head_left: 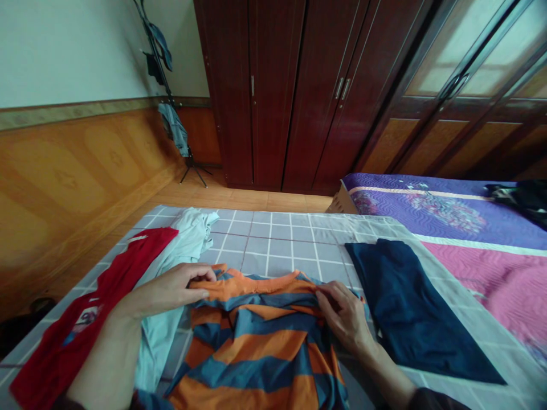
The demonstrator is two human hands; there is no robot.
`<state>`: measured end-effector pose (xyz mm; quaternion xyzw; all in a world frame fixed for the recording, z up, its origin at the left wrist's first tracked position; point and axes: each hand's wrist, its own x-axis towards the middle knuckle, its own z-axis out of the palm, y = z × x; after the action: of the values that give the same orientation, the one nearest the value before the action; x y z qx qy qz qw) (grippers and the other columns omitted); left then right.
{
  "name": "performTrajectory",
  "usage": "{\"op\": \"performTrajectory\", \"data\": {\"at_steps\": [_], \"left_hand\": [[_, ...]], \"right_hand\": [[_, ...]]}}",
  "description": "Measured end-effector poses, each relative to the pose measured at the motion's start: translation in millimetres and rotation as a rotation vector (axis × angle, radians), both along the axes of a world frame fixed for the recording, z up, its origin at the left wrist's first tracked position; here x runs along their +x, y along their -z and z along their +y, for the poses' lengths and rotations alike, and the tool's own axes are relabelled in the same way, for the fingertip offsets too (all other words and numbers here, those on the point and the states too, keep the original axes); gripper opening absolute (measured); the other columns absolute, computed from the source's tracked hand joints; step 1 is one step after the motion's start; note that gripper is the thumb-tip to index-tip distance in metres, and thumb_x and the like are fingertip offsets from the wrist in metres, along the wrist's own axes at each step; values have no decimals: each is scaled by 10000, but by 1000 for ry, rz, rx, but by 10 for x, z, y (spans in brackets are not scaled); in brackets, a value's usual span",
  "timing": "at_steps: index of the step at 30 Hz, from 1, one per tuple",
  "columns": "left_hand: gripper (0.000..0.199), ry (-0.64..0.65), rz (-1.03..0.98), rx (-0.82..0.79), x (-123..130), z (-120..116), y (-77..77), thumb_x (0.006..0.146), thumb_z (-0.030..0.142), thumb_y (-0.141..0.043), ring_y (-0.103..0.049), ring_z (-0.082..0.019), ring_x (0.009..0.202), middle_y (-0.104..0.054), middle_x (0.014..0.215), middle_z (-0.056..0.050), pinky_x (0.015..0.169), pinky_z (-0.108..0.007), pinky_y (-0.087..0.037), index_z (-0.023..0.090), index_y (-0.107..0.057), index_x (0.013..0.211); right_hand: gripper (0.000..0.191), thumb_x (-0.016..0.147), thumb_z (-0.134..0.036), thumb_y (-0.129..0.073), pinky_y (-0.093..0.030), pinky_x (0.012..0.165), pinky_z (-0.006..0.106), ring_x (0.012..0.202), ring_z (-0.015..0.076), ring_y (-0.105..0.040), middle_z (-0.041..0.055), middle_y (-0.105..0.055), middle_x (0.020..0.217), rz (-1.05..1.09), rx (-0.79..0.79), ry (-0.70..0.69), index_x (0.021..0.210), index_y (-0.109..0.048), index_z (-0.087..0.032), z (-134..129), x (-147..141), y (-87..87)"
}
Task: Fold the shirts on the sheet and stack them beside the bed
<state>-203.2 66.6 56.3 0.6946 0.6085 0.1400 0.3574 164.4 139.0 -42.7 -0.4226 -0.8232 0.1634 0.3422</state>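
Observation:
An orange and blue-grey striped shirt (pixel 260 341) lies spread in front of me, its collar edge turned away from me and its lower part cut off by the frame. My left hand (pixel 194 283) pinches the cloth at the left shoulder. At the right shoulder, my right hand (pixel 342 310) has its fingers closed on the fabric. Folds run across the shirt between the two hands. Left of it lie a pale mint garment (pixel 160 336) and a red garment (pixel 106 296) with a print. Dark navy trousers (pixel 414 307), folded lengthwise, rest to the right.
Everything lies on a grey checked cloth (pixel 273 242). Beyond it stands a dark red wardrobe (pixel 277 114). A coat rack (pixel 164 68) with hanging items is at the far left. A purple and pink bedspread (pixel 427 210) covers the surface at right, with dark clothing (pixel 525 199) on it.

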Motion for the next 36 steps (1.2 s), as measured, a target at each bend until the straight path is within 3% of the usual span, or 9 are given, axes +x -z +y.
{"op": "performTrajectory", "data": {"at_steps": [3,7,11,14,20,23,26,31,36], "left_hand": [[174,63,-34,-40,21,-5,-36,830,297,-528,-549,-146,737,-622,781,9,653,-198,-371,189,-664,838],[240,115,-31,-51,8,17,12,869,329,-496,-573,-155,795,-653,838,-5,715,-211,-387,193,-693,851],[220,100,-18,-106,7,33,119,827,311,-529,-557,-149,730,-649,816,-1,635,-209,-365,201,-702,904],[214,77,34,-104,-14,31,199,785,267,-529,-510,-144,655,-602,733,13,565,-217,-318,203,-683,921],[114,-133,266,166,-142,135,433,684,143,-498,-522,-163,686,-590,733,17,616,-241,-309,203,-553,764],[111,-279,275,319,-190,253,576,666,111,-464,-501,-157,632,-546,675,28,598,-244,-309,210,-480,715],[93,-477,215,497,-234,353,694,688,132,-462,-512,-162,647,-535,693,21,619,-248,-349,213,-457,733],[128,-554,159,732,-329,396,792,718,160,-454,-528,-172,734,-532,787,-5,705,-269,-396,205,-510,824],[88,-523,97,695,-379,390,829,692,154,-469,-507,-170,710,-522,750,3,681,-273,-382,204,-505,754]], "right_hand": [[309,937,-393,-436,-448,670,276,751,169,-612,41,-635,833,-23,-147,146,950,-672,-192,28,4,27],[349,903,-484,-462,-431,650,291,748,197,-625,26,-636,806,-227,-232,175,983,-706,-248,45,-10,5],[242,860,-382,-524,-405,603,285,688,191,-618,13,-646,745,-322,-282,203,939,-724,-270,65,-20,3],[216,855,-310,-516,-406,556,268,613,166,-596,13,-634,669,-164,-203,221,798,-707,-229,59,9,-52],[142,786,-129,-517,-454,800,393,968,240,-576,106,-620,1045,91,428,-229,865,-617,-193,-285,-51,-456],[114,777,-132,-442,-446,686,351,803,206,-565,91,-608,869,-51,346,-524,758,-542,-184,-544,-211,-448],[136,805,-144,-407,-400,566,299,626,162,-488,34,-548,694,-217,206,-638,771,-531,-187,-702,-352,-269],[419,849,-131,-455,-470,714,332,830,202,-557,97,-617,955,-250,238,-459,1268,-463,-117,-697,-375,-71],[383,743,-168,-569,-479,724,361,857,248,-589,94,-622,950,-395,3,-155,1123,-612,-155,-522,-246,-151]]}}
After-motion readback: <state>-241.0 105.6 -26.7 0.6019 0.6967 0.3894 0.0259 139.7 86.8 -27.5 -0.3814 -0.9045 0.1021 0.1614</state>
